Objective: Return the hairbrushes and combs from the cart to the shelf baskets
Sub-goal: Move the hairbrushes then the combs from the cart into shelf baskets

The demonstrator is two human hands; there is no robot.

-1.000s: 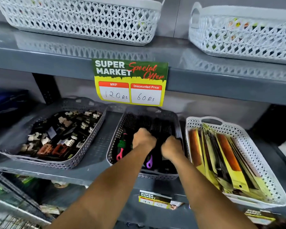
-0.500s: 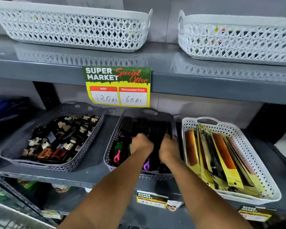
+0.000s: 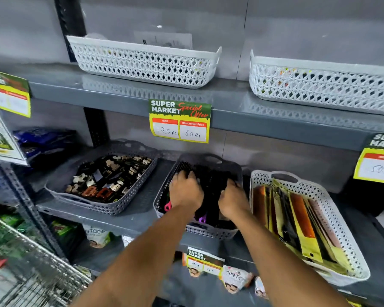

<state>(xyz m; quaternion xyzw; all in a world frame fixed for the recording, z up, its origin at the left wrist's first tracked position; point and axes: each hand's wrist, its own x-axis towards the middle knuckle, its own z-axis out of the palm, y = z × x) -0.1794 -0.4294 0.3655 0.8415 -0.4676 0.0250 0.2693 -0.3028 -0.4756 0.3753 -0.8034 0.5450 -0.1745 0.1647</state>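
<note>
Settling hairbrushes (image 3: 211, 185) into the grey middle basket (image 3: 208, 234) on the shelf looks like the step in hand: left hand (image 3: 185, 191) and right hand (image 3: 233, 203) press down among them, fingers curled, whether gripping anything I cannot tell. Next, likely back to the wire cart (image 3: 31, 273) at lower left.

I see both hands inside the grey centre basket (image 3: 162, 197) on the lower shelf (image 3: 140, 220). The left hand (image 3: 185, 191) and right hand (image 3: 232, 202) press down on black hairbrushes (image 3: 211, 185); whether either grip is closed I cannot tell. Left of that basket sits a grey basket of hair clips (image 3: 106, 180); right of it, a white basket of packaged combs (image 3: 297, 222). Above it hangs a price tag (image 3: 179, 123).
</note>
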